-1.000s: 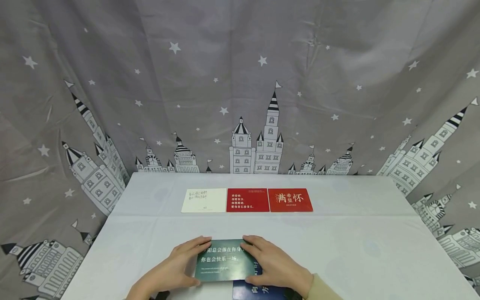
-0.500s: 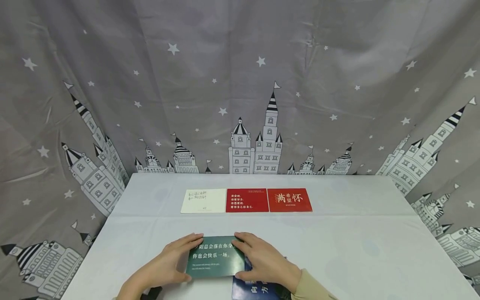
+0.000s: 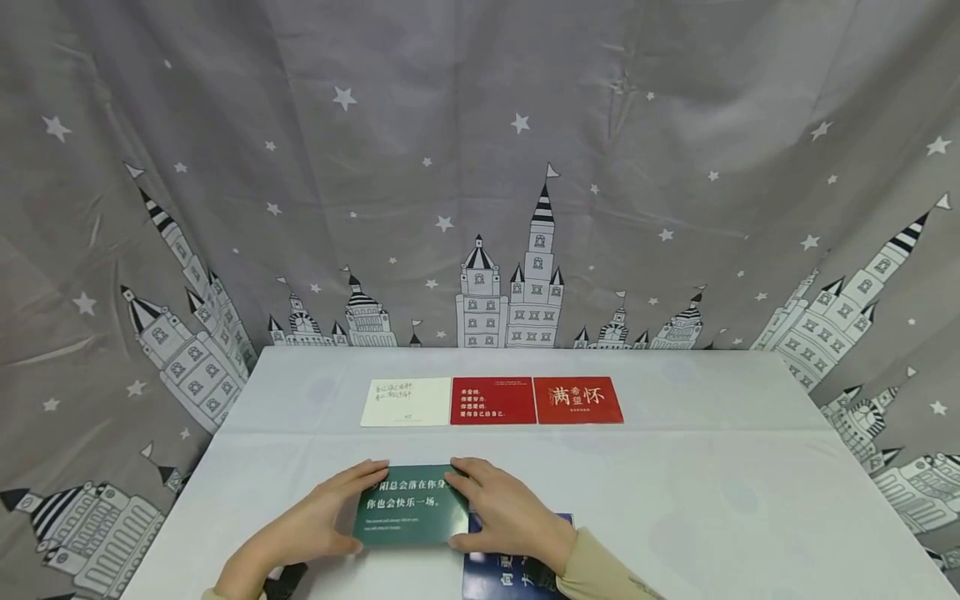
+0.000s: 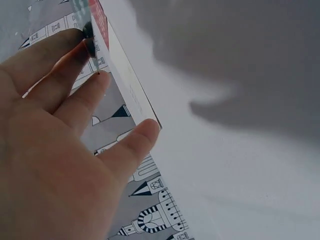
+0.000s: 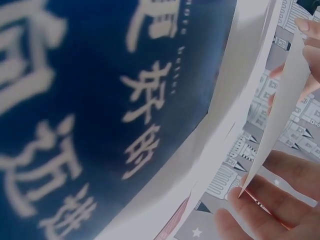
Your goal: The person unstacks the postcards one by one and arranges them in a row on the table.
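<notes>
A green card with white Chinese lettering is raised over the near part of the table, facing up toward the head view. My left hand holds its left end, fingertips at the upper corner and thumb at the lower one. At the opposite end my right hand grips it the same way, covering the last of the top line. Below the right hand lies a dark blue card with white characters, partly hidden by that hand and wrist. The right wrist view catches the green card's pale underside nearly edge-on.
Farther back, a cream card, a red card and an orange-red card lie side by side in a row. They rest on a white table. A grey curtain with castles and stars hangs behind.
Both hands have moved the green card leftward and slightly away from the body. More of the blue card beneath the right hand now shows. The row of cards stays put.
</notes>
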`<state>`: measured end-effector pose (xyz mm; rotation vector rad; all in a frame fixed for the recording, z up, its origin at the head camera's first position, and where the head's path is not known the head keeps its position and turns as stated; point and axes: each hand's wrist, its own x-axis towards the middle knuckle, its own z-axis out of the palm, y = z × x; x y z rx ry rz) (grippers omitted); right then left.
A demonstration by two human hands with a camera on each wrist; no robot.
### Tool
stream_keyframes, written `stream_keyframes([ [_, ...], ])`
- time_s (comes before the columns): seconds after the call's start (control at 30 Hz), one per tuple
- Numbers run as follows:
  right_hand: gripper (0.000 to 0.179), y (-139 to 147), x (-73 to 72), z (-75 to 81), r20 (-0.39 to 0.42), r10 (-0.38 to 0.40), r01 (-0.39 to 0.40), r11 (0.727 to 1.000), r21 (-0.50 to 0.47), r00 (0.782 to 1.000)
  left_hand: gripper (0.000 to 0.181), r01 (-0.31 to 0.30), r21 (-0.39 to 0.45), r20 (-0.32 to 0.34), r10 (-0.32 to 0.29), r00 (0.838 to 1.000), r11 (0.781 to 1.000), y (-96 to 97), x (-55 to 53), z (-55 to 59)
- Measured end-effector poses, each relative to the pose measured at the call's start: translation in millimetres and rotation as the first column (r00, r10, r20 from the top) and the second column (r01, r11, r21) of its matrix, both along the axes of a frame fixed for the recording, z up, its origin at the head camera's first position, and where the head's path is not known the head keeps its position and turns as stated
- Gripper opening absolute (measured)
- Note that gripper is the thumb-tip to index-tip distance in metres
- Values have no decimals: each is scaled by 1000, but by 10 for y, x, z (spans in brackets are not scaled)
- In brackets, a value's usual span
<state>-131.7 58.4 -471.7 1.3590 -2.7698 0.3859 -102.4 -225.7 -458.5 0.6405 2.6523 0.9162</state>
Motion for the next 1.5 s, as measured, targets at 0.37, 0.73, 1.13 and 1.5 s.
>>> stream_keyframes([
  [0.37,76,-206,-91,35,-76,20,-22,1000,-16,997,88,4,-38,-62,-6,998,999,-149,-51,91],
  [0.73,76,-417,-156,106,-68,-3,3,1000,-4,998,88,-5,-50,-51,3,999,999,-298,-121,158],
  [1.13,74,-600,-250,114,-57,9,-8,1000,13,998,90,-27,-45,-9,26,1000,999,-444,-201,177],
  [1.5,73,-763,-307,115,-29,8,-6,999,54,1000,91,-43,-55,23,45,999,998,-560,-261,156],
])
